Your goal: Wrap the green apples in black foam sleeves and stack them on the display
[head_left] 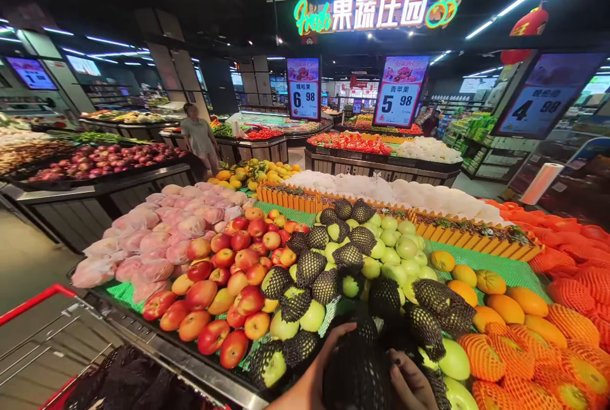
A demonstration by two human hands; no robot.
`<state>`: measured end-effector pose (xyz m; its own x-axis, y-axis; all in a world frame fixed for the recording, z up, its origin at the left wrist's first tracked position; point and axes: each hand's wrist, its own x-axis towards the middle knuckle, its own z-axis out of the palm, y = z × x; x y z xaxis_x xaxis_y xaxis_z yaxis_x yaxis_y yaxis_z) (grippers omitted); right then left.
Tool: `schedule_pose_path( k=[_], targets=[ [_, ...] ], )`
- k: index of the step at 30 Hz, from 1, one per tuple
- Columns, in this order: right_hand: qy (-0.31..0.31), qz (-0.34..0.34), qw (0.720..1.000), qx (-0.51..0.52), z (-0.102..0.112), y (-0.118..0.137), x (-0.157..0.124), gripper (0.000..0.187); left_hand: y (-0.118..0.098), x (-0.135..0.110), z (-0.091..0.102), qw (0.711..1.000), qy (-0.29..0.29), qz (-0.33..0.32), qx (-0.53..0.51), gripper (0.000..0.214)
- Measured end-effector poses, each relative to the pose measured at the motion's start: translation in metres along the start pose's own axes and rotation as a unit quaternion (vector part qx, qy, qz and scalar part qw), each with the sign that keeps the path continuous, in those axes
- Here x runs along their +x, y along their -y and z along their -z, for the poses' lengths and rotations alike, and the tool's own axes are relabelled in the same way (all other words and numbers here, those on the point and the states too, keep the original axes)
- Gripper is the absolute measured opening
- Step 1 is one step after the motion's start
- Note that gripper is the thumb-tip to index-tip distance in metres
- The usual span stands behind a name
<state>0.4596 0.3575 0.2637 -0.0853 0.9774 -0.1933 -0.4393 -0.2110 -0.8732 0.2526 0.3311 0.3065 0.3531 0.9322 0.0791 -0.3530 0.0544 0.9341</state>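
Observation:
At the bottom middle, my left hand [317, 369] curls round the left side of a fruit in a black foam net [355, 369]. My right hand [410, 379] grips the same netted fruit from the right, with thumb and fingers bent against the net. The fruit inside is mostly hidden by the dark mesh. Both hands are over the front of a pile of green apples [313, 316], many in the same black nets [325, 286]. Red apples [250, 300] lie to the left of this pile, and oranges [505, 308] to the right.
A shopping cart with a red handle [35, 304] stands at the lower left, black material [128, 378] inside. The stand's metal edge [190, 365] runs between cart and fruit. Pink-wrapped fruit [157, 232] lies left, orange-netted fruit [548, 359] right. A person [199, 136] stands farther back.

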Motion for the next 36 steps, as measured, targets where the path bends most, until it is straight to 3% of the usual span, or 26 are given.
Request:
schedule_pose_path(
  k=[3,5,6,8,11,13,15,17,20,22,24,30,34,36],
  targets=[
    [0.054,-0.069,0.996,0.013,-0.014,0.008,-0.001,0.034,-0.009,-0.01,-0.007,0.999,-0.025,0.005,-0.041,0.107],
    [0.096,-0.078,0.992,-0.034,-0.023,0.015,-0.008,0.031,-0.015,-0.016,-0.011,0.998,-0.015,0.001,-0.063,0.106],
    [0.112,-0.051,0.99,-0.074,-0.025,0.019,-0.014,0.031,-0.018,-0.019,-0.012,0.998,-0.004,-0.005,-0.065,0.107],
    [0.135,0.06,0.975,-0.166,-0.025,0.027,-0.024,0.05,-0.019,-0.025,-0.014,0.998,0.006,-0.018,-0.053,0.113],
    [0.218,0.206,0.905,-0.302,-0.02,0.033,-0.035,0.094,-0.008,-0.034,-0.016,0.999,-0.045,-0.02,-0.018,0.116],
    [0.301,0.238,0.839,-0.386,-0.017,0.032,-0.037,0.11,0.005,-0.04,-0.019,0.995,-0.093,0.001,0.021,0.113],
    [0.35,0.243,0.781,-0.456,-0.015,0.029,-0.037,0.114,0.017,-0.045,-0.023,0.99,-0.124,0.019,0.068,0.105],
    [0.356,0.231,0.749,-0.509,-0.015,0.024,-0.037,0.115,0.026,-0.05,-0.027,0.984,-0.14,0.021,0.103,0.096],
    [0.333,0.207,0.733,-0.556,-0.015,0.02,-0.041,0.111,0.03,-0.059,-0.031,0.978,-0.152,0.026,0.14,0.091],
    [0.311,0.2,0.742,-0.56,-0.015,0.02,-0.044,0.105,0.028,-0.065,-0.033,0.974,-0.149,0.037,0.164,0.09],
    [0.285,0.2,0.769,-0.536,-0.016,0.022,-0.046,0.102,0.025,-0.07,-0.034,0.974,-0.14,0.044,0.171,0.087],
    [0.232,0.219,0.853,-0.413,-0.011,0.024,-0.043,0.087,0.022,-0.067,-0.036,0.986,-0.127,0.095,0.045,0.083],
    [0.188,0.146,0.898,-0.369,-0.001,0.018,-0.048,0.073,0.021,-0.056,-0.035,0.981,-0.146,0.098,0.076,0.074],
    [0.164,0.102,0.912,-0.361,0.0,0.013,-0.052,0.078,0.022,-0.052,-0.032,0.976,-0.145,0.098,0.131,0.071]
  ],
)
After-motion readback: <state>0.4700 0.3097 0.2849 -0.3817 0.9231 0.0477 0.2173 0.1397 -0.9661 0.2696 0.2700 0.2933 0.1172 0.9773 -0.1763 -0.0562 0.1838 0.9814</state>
